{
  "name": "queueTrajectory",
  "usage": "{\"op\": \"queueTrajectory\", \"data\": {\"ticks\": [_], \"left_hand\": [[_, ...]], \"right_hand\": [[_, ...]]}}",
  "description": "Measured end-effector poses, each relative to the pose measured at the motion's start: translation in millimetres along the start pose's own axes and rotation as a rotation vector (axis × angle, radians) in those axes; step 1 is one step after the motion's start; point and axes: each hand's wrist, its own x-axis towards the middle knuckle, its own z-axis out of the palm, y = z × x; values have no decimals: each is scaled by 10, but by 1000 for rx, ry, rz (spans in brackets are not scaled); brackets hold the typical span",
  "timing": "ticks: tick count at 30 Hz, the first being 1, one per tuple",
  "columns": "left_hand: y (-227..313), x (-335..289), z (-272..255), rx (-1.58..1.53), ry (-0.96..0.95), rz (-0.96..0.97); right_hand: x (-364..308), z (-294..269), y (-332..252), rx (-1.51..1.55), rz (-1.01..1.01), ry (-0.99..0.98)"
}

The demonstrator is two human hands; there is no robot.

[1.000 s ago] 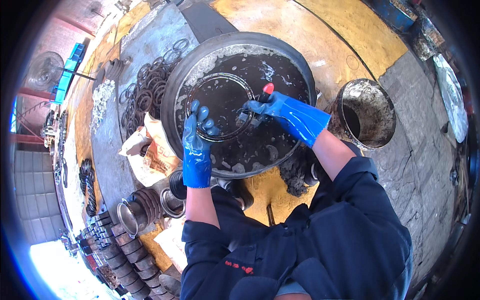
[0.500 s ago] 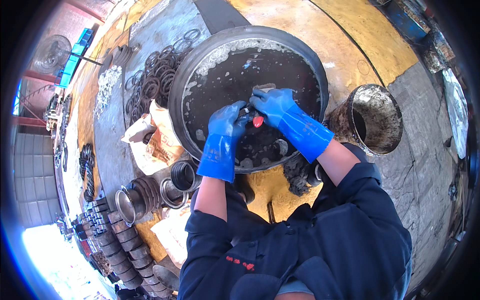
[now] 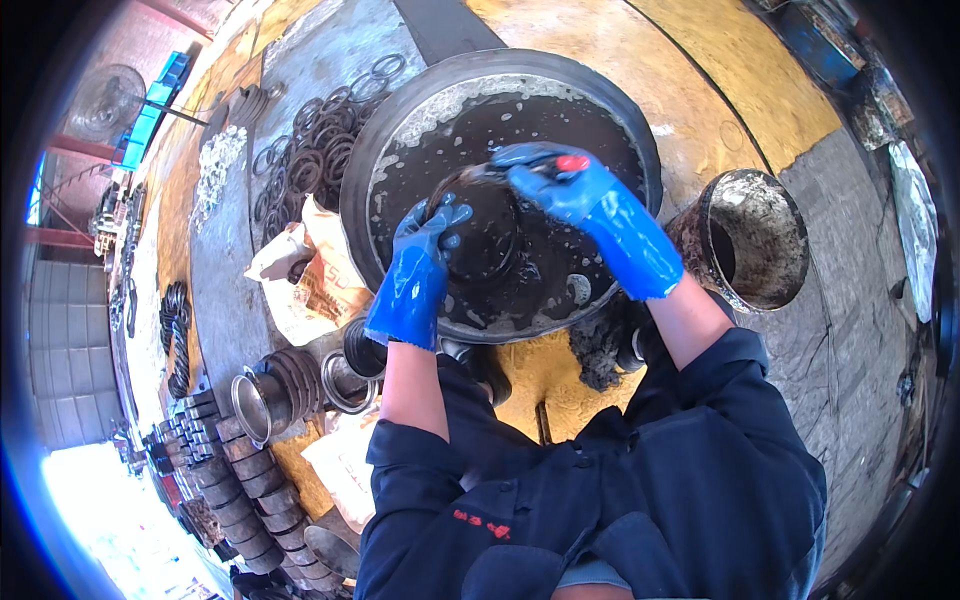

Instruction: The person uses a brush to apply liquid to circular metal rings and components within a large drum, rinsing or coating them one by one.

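Note:
Over a wide black basin (image 3: 632,120) of dark, foam-flecked liquid, my gloved left hand (image 3: 422,238) grips the left side of a dark ring (image 3: 512,248). The ring is tilted and its lower edge is hard to tell from the liquid. My gloved right hand (image 3: 572,190) closes round a brush with a red handle end (image 3: 572,163). The brush head points left, at the ring's upper edge; its bristles are blurred. Both gloves are long, blue and wet.
Right of the basin stands a crusted bucket (image 3: 755,240). On the left lie a pile of black rings (image 3: 325,140), an opened paper sack (image 3: 315,275) and metal rings (image 3: 262,400). Stacked cylindrical parts (image 3: 245,480) stand at the lower left. Dark sludge (image 3: 597,355) sits by the basin's near edge.
My hands have moved apart, the left one slightly left, the right one up and right. The brush has turned, its red end now to the right. The dark ring now shows in my left hand.

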Motion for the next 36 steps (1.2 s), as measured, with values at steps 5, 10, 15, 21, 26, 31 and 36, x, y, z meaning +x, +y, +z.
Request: {"op": "queueTrajectory", "data": {"ticks": [5,10,15,21,26,31,36], "left_hand": [[-74,52,10,-39,-16,5],[-45,122,-100,-220,-109,-8],[-111,216,-274,-198,-86,91],[-139,293,-301,-142,66,34],[-108,284,-240,-159,35,-2],[-83,191,-181,-177,-11,-33],[-158,210,-140,-251,-127,83]], "right_hand": [[60,136,157,-6,-27,-34],[61,-75,403,-156,191,146],[-50,-20,317,-424,524,1],[-102,-220,579,-533,584,-25],[-60,-262,533,-549,276,72],[43,84,142,-31,-78,114],[8,-4,494,-202,301,217]]}}
